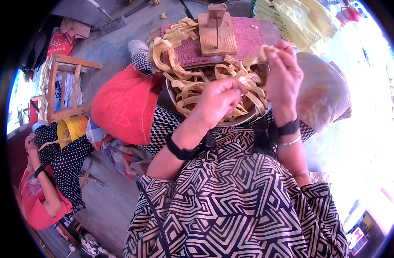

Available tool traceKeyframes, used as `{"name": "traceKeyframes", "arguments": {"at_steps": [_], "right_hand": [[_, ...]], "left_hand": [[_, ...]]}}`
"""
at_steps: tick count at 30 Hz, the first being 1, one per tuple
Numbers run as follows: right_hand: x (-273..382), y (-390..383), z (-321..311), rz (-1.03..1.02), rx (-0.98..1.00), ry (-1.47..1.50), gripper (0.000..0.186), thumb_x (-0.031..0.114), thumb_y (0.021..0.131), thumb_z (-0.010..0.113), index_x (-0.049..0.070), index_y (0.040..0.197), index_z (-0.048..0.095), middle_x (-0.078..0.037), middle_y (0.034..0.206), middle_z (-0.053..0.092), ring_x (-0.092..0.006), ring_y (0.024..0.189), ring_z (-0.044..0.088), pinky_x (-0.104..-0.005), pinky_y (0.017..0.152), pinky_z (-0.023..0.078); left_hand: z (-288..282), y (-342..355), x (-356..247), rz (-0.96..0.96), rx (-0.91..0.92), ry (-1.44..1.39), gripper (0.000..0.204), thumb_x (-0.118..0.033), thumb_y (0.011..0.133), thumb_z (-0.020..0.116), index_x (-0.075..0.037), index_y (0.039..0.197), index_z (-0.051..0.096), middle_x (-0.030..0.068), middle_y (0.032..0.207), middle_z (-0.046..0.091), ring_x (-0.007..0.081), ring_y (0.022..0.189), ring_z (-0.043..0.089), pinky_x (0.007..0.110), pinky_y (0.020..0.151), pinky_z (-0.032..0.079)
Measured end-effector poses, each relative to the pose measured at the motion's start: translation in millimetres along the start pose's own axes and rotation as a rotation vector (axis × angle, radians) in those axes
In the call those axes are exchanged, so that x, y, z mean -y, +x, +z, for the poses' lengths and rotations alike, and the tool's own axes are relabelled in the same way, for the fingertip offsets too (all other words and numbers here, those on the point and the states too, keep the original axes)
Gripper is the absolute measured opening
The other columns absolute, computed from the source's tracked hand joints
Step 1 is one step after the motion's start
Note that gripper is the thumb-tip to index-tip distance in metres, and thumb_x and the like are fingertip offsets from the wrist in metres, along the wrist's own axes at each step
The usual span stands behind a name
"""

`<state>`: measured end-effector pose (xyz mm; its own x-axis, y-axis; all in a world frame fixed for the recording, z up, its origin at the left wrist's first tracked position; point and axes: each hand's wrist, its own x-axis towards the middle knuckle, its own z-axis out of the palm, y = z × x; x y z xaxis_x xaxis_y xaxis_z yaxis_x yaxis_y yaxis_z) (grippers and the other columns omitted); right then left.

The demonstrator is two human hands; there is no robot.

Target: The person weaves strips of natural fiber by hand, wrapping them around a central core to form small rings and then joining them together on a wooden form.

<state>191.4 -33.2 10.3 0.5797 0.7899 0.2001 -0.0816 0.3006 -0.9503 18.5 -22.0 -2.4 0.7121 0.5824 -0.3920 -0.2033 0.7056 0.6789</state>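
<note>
A metal bowl full of pale tan strips rests on my lap. My left hand is closed on a bunch of those strips over the bowl's middle. My right hand is raised at the bowl's right rim, pinching one end of a strip between its fingertips. More strips hang over a dark red padded board just beyond the bowl. A small wooden block with an upright metal pin stands on that board.
A red cloth lies left of the bowl. A wooden frame stool and yellow tub stand at left, beside another person in dotted clothing. A pale sack is at right, yellow bags behind it.
</note>
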Motion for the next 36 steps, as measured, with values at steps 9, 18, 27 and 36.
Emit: {"name": "traceKeyframes", "arguments": {"at_steps": [9, 18, 27, 36], "right_hand": [[11.6, -5.6, 3.8, 0.200, 0.224, -0.078, 0.006, -0.002, 0.081, 0.063, -0.004, 0.085, 0.068, -0.006, 0.113, 0.051, -0.0111, 0.100, 0.052, -0.0231, 0.084, 0.044], [3.9, -5.3, -10.3, 0.349, 0.160, 0.230, 0.023, 0.000, 0.084, 0.061, 0.000, 0.106, 0.062, -0.003, 0.119, 0.050, -0.0095, 0.099, 0.051, -0.0236, 0.084, 0.043], [26.9, 17.4, -17.3, 0.083, 0.274, -0.279, 0.039, 0.012, 0.083, 0.068, 0.004, 0.120, 0.057, -0.008, 0.121, 0.054, -0.0153, 0.099, 0.056, -0.0278, 0.088, 0.046], [21.6, -7.0, -5.4, 0.212, 0.495, -0.407, 0.012, 0.006, 0.083, 0.065, -0.002, 0.092, 0.067, 0.000, 0.073, 0.063, -0.0048, 0.067, 0.052, -0.0201, 0.061, 0.043]], "left_hand": [[12.0, 9.1, -29.3, 0.466, -0.079, 0.816, 0.020, -0.016, 0.092, 0.054, 0.002, 0.097, 0.059, 0.0037, 0.073, 0.058, 0.0102, 0.063, 0.048, 0.027, 0.060, 0.043], [-1.9, -7.4, -2.4, 0.217, 0.047, 0.497, 0.023, -0.018, 0.095, 0.052, -0.001, 0.080, 0.059, -0.0026, 0.071, 0.052, 0.0047, 0.065, 0.046, 0.020, 0.061, 0.039], [-13.2, -10.1, -36.6, 0.873, -0.299, 1.563, 0.009, -0.009, 0.080, 0.063, -0.002, 0.086, 0.063, 0.0091, 0.074, 0.059, 0.0287, 0.068, 0.054, 0.038, 0.063, 0.040], [0.3, -6.4, -32.6, 0.832, -0.253, 1.328, 0.017, -0.014, 0.088, 0.059, 0.002, 0.095, 0.060, 0.0123, 0.081, 0.064, 0.0250, 0.074, 0.061, 0.035, 0.065, 0.046]]}}
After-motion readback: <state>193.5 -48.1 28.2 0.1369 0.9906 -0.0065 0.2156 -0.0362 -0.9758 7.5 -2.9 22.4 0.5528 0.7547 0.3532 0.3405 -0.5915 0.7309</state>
